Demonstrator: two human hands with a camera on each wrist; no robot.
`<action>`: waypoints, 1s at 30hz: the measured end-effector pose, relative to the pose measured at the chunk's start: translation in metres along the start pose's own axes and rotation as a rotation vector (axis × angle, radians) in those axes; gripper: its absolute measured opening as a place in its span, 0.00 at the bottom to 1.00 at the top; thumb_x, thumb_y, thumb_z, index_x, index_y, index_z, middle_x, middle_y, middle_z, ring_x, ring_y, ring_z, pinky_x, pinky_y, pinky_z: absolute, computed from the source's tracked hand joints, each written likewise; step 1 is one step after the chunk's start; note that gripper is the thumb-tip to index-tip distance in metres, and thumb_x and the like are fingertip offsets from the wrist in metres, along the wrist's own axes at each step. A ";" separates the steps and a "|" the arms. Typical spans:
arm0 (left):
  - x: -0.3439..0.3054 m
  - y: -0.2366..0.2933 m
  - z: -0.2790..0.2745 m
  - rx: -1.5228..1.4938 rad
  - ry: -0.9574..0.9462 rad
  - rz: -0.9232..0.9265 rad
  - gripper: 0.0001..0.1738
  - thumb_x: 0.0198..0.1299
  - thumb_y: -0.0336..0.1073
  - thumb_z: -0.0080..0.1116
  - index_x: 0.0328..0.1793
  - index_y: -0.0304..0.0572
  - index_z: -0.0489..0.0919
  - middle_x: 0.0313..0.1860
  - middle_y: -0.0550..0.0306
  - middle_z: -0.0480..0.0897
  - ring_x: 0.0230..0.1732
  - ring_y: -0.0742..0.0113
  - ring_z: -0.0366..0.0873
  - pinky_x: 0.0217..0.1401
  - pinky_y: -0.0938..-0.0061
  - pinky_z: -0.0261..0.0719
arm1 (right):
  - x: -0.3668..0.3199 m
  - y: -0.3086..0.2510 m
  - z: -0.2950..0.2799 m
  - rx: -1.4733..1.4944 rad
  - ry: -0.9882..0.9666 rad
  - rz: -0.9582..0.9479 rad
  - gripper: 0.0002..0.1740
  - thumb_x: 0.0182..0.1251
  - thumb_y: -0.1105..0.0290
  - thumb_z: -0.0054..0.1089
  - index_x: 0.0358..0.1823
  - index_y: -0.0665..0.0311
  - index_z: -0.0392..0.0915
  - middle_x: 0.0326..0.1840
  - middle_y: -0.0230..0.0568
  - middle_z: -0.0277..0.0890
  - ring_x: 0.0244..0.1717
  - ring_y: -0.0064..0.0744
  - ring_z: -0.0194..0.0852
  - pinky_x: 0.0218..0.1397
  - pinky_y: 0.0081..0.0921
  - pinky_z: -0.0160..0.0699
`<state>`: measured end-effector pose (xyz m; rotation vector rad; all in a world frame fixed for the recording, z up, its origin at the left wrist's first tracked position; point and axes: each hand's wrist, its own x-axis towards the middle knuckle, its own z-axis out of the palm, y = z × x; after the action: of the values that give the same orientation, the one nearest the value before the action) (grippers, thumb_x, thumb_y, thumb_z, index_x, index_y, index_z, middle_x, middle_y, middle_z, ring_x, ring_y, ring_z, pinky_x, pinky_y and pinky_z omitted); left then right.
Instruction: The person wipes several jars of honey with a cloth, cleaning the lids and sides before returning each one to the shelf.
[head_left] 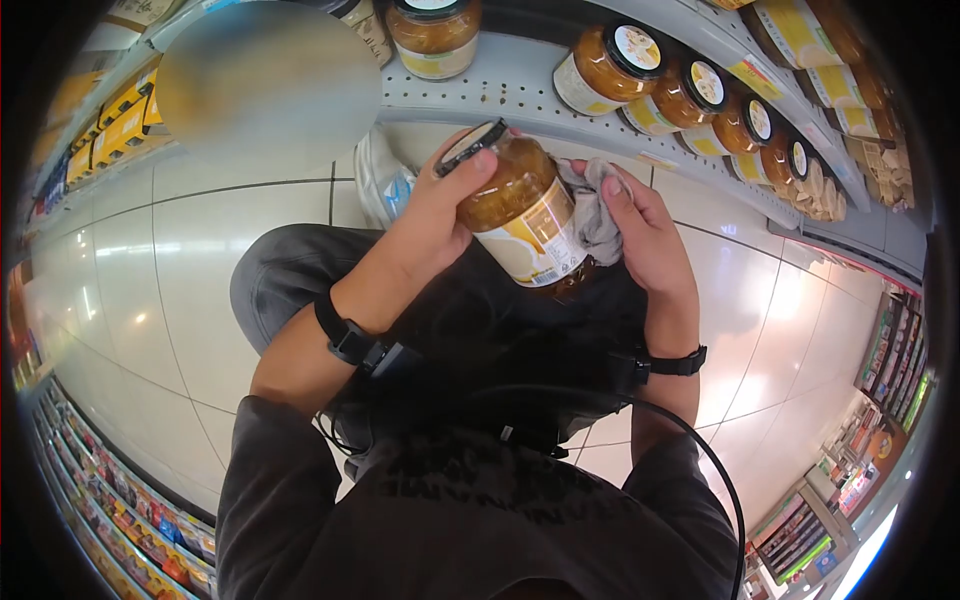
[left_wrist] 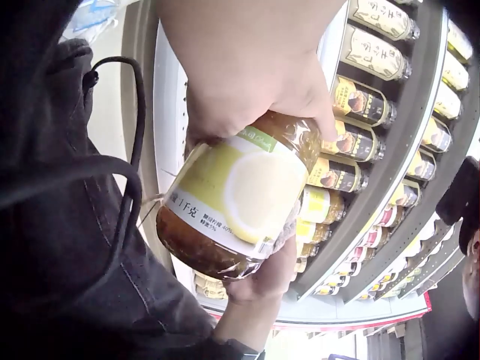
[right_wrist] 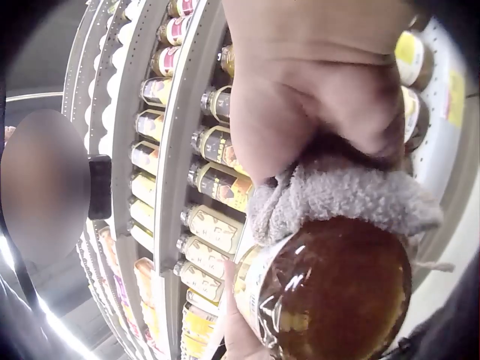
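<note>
A large glass jar (head_left: 527, 215) of amber contents, with a black-rimmed lid and a yellow and white label, is held tilted above the lap. The left hand (head_left: 440, 205) grips it near the lid, thumb by the lid's edge; the left wrist view shows that hand (left_wrist: 255, 82) over the upper part of the jar (left_wrist: 236, 195). The right hand (head_left: 645, 225) pinches a grey cloth (head_left: 598, 212) against the jar's side. In the right wrist view the cloth (right_wrist: 337, 199) lies between the right hand (right_wrist: 315, 97) and the jar's (right_wrist: 341, 292) base end.
Similar jars (head_left: 610, 70) stand in a row on the perforated shelf (head_left: 520, 100) ahead, with another jar (head_left: 435, 40) further left. A white bag (head_left: 380, 180) is on the tiled floor (head_left: 190, 240) by the knee. A black cable (head_left: 700, 445) crosses the person's front.
</note>
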<state>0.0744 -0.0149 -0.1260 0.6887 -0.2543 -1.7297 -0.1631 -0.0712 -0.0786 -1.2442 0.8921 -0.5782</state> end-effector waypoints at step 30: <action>-0.026 0.017 0.023 0.408 -0.441 0.225 0.61 0.22 0.76 0.90 0.60 0.50 0.74 0.59 0.60 0.80 0.72 0.56 0.72 0.88 0.46 0.51 | -0.009 0.006 0.011 0.567 -0.431 0.411 0.27 0.87 0.54 0.52 0.76 0.63 0.72 0.64 0.37 0.83 0.62 0.25 0.83 0.65 0.27 0.85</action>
<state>0.0786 0.0001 -0.0903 0.5335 -0.9746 -1.6086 -0.1596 -0.0561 -0.0814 -0.6075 0.5384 -0.1922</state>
